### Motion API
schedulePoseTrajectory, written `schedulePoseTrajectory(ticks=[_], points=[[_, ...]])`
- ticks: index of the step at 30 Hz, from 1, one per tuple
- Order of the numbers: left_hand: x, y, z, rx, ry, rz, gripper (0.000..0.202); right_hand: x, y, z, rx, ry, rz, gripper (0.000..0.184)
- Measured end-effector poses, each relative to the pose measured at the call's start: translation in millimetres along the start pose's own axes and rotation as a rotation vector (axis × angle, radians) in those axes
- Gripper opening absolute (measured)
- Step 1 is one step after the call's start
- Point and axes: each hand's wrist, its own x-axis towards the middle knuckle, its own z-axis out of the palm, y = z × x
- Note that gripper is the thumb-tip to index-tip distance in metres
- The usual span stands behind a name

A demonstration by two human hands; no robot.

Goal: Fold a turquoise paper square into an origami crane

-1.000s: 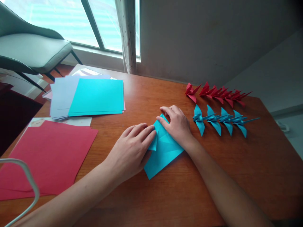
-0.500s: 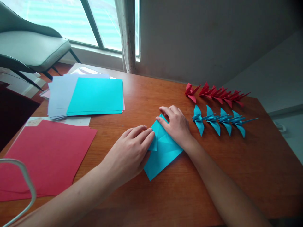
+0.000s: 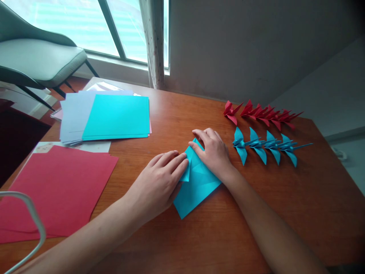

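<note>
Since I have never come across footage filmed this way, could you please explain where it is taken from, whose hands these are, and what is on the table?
There is no machine here: a person works bare-handed, and a single camera worn on their head looks forward and down.

The left hand has its fingers over a small folded flap of a blue sheet of paper; its thumb is mostly hidden. The right hand rests at the sheet's upper right edge.

On the wooden table, to the right, are a row of red origami cranes and one of four blue origami cranes. To the left lie red paper and, further back, blue paper partly covering some pale sheets.
</note>
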Motion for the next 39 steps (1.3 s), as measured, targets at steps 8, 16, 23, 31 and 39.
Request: schedulePoseTrajectory(ticks=[8,16,23,31,39], points=[[-0.7,2.7,-2.1,0.004,0.008,-0.010,0.038,0.6,0.4,0.5,0.012,-0.005,0.009,0.035],[1.0,-0.5,0.3,-0.036,-0.029,-0.018,0.043,0.4,0.0,0.3,0.002,-0.001,0.002,0.035],[0.3,2.8,-0.4,0.040,0.006,0.051,0.036,0.6,0.1,1.6,-0.009,-0.003,0.003,0.035],[-2.4,6.7,2.7,0.101,0.033,0.116,0.032,-0.6,-0.6,1.8,-0.032,-0.004,0.006,0.038],[-2.4,7.5,0.5,0.068,-0.013,0.074,0.032,-6.2,-10.5,-0.4,-0.097,-0.031,0.012,0.069]])
